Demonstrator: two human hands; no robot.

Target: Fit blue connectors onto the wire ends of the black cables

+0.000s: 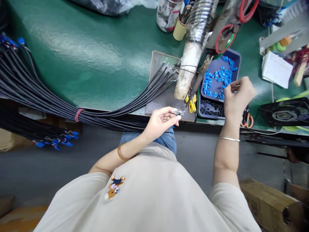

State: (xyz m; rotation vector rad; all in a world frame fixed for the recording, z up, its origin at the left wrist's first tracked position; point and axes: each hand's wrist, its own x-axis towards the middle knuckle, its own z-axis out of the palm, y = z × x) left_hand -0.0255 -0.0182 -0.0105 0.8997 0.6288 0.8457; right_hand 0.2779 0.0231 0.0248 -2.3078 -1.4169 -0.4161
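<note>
Head view. The left hand (161, 120) is positioned at the near edge of the green work table (96, 54), fingers curled inward and pinched on a small silvery wire end (178, 111). What the piece connects to cannot be determined. It sits just beside the tip of the soldering iron (193, 69), which hangs tilted over a dark mat (159, 61), its tip pointing down toward the near edge of the mat.

The right hand (238, 96) is raised at the right side of the blue tray (235, 61). Thumb and forefinger are closed narrowly on a thin solder wire (234, 86), only a short length of which is visible. The tray contains loose blue terminals (218, 80). A darker tray (211, 109) lies directly in front of it, nearer the person.

A bundle of black cables (72, 108) runs from the left edge of the table across to the mat, tied with a pink band (77, 114). The stripped ends fan out on the mat, near the iron. Blue terminals are fitted on the cable ends hanging below the table at left.

Orange-handled scissors (247, 120) lie at the table edge, just right of the right wrist. A cardboard box (267, 203) stands on the floor at lower right.
</note>
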